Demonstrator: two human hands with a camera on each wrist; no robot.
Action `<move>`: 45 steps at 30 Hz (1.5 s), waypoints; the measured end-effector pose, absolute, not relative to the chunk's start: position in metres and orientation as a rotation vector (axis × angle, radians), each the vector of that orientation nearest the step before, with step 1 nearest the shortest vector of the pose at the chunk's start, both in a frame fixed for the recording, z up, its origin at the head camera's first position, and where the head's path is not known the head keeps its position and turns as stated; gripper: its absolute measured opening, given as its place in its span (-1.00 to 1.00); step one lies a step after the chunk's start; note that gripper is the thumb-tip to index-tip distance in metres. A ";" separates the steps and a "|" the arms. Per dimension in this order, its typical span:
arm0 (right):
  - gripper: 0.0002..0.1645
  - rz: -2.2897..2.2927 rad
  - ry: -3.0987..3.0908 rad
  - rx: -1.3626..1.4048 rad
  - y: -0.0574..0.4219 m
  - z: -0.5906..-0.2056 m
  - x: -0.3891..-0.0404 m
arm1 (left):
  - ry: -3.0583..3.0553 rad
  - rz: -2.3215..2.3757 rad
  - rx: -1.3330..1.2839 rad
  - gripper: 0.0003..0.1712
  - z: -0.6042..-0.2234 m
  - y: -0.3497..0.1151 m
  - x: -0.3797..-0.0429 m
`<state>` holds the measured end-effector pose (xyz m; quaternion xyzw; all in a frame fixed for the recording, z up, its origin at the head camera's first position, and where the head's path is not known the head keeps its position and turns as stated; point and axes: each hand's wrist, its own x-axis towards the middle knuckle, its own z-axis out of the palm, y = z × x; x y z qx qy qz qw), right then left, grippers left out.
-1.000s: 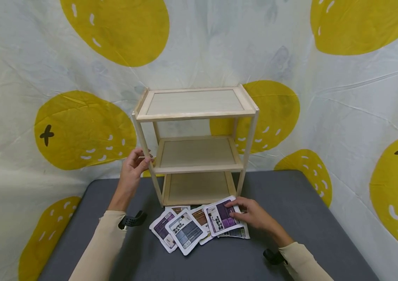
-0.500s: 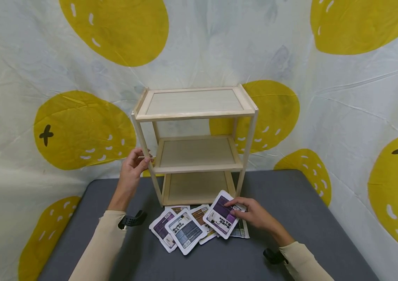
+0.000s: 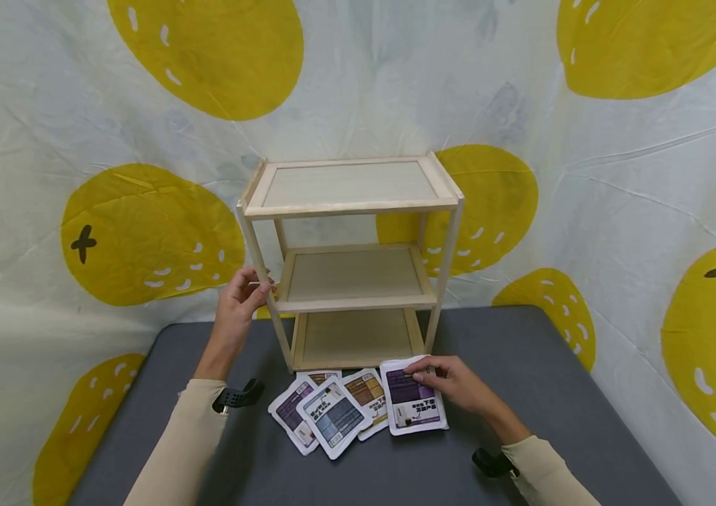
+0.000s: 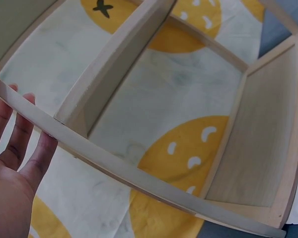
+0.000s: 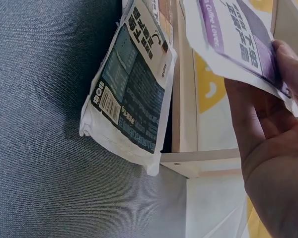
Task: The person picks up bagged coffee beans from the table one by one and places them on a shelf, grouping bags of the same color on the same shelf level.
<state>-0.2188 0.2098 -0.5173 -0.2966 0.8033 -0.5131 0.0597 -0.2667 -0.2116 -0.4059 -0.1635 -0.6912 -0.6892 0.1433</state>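
The left hand [image 3: 234, 316] grips the left post [image 3: 254, 246] of the shelf [image 3: 351, 184] while the right hand [image 3: 455, 385] pinches a purple packet [image 3: 413, 404] above a dark packet [image 5: 131, 94] on the table [image 3: 522, 379].

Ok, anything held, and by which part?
Right hand: flat purple-and-white packet, by its far right corner. Left hand: pale wooden three-tier shelf, by its front left post.

The three-level shelf [image 3: 353, 186] is smooth wood, not shiny. The coffee packets [image 3: 335, 419] look smooth; whether paper or plastic, I can't tell. The desk [image 3: 522, 351] looks rough and woven, like cloth. The wall sheet [image 3: 364, 84] looks thin and wrinkly.
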 end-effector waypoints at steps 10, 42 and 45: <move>-0.46 -1.655 2.166 -0.807 0.208 -0.508 -0.211 | -1.995 -1.990 -0.468 -0.69 -0.407 -0.212 -0.265; -0.45 -1.632 2.068 -0.801 0.194 -0.439 -0.199 | -2.012 -2.002 -0.468 -0.57 -0.403 -0.214 -0.264; -0.45 -1.621 2.077 -0.801 0.194 -0.431 -0.197 | -2.016 -2.004 -0.471 -0.58 -0.404 -0.215 -0.263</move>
